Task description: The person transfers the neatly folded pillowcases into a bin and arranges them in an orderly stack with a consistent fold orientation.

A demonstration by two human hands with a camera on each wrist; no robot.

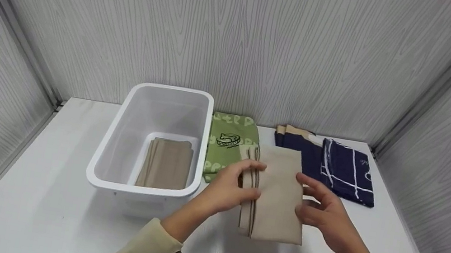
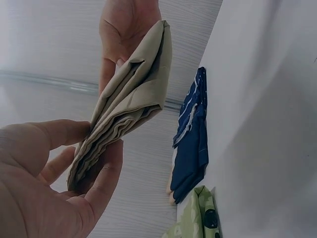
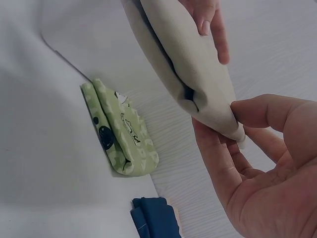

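A folded beige cloth is held up above the white table between both hands. My left hand pinches its layered left edge, thumb on one face and fingers on the other. At the opposite edge, my right hand pinches the cloth between thumb and fingers. The left wrist view shows the stacked folds of the beige cloth from the side. Seen from the right wrist, the beige cloth has a thick rounded fold. Another folded beige cloth lies inside the white bin, left of my hands.
Behind the held cloth, a folded green printed cloth lies beside the bin. Farther right are a navy and tan folded cloth and a navy cloth with white lines. Grey wood-grain panels enclose the table behind and at both sides.
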